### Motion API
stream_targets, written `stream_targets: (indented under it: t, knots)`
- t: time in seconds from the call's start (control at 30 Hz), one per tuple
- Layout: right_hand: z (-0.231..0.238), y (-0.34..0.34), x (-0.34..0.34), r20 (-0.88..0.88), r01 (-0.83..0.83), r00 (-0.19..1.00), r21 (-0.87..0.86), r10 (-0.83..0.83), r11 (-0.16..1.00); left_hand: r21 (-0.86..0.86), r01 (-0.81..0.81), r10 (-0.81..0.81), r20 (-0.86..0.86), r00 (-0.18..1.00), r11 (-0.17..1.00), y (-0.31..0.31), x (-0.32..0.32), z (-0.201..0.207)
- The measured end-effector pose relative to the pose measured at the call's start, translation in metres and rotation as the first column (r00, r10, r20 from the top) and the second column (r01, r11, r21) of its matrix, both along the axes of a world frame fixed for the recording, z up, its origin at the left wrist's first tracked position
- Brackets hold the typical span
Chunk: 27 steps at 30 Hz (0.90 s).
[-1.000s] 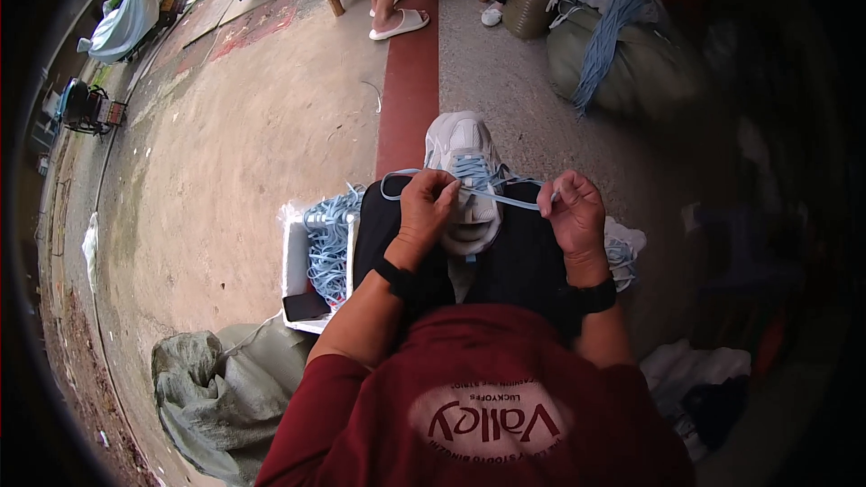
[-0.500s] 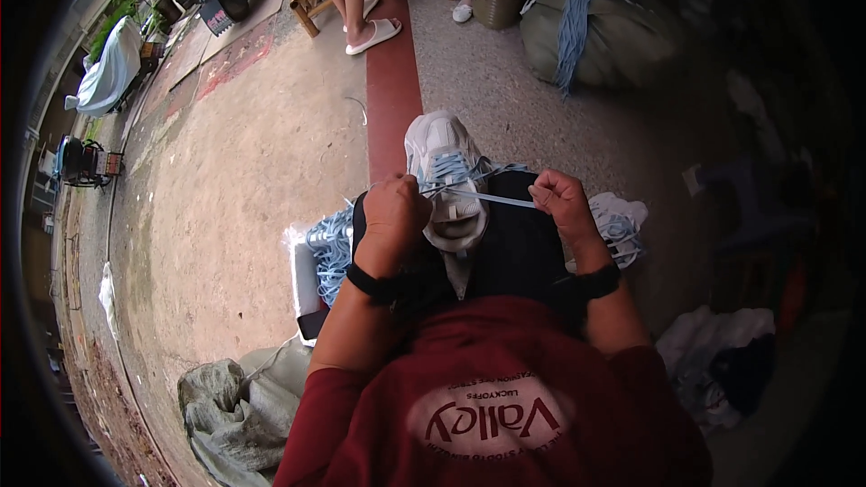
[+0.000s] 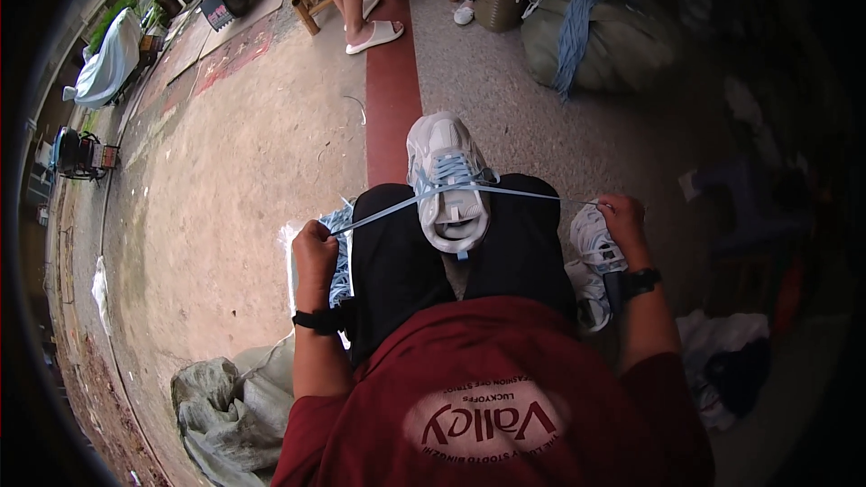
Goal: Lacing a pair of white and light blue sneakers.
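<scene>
A white and grey sneaker [image 3: 447, 140] rests upright between my knees, its toe pointing away from me. Light blue lace [image 3: 388, 211] threads its eyelets, and the two ends stretch out sideways. My left hand [image 3: 316, 251] is closed on one end, out beyond my left knee. On the other side my right hand [image 3: 621, 214] pinches the opposite end, past my right knee. Both lace ends look taut and run across the shoe's tongue area.
Beside my left leg is a box of loose blue laces [image 3: 340, 257]. More white shoes [image 3: 595, 248] lie by my right knee. A grey-green sack [image 3: 225, 406] slumps at lower left; a large bundle [image 3: 595, 45] sits ahead right. Another person's sandalled foot [image 3: 374, 36] is farther ahead.
Both hands have moved apart, left hand to the left and right hand to the right, drawing the lace ends out wide. The sneaker has barely shifted.
</scene>
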State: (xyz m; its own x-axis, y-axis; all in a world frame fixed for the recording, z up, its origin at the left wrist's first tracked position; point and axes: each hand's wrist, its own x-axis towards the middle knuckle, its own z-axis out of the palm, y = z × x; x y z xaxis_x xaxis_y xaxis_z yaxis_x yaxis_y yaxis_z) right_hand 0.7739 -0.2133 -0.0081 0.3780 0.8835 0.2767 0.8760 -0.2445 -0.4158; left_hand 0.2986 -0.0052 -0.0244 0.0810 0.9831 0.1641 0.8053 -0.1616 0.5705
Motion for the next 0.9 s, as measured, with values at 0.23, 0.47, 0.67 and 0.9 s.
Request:
stream_targets:
  t: [0.23,0.47,0.67,0.9]
  knots:
    - [-0.031,-0.035,0.05,0.068,0.084,0.994,-0.002,-0.083,0.996,-0.038,0.051,-0.052,-0.044,0.998,0.998,0.009,-0.024,-0.006]
    - [-0.034,-0.055,0.069,0.181,0.197,0.966,-0.058,-0.184,0.979,-0.125,-0.065,0.048,-0.134,0.99,0.99,0.003,-0.054,-0.003]
    - [-0.035,-0.061,0.089,0.242,0.289,0.935,-0.103,-0.257,0.952,-0.162,-0.133,0.091,-0.245,0.965,0.978,0.005,-0.075,-0.007]
    - [-0.013,-0.017,0.043,-0.602,0.015,0.75,-0.397,-0.273,0.918,-0.32,-0.103,0.048,-0.174,0.984,0.942,0.006,-0.088,-0.026]
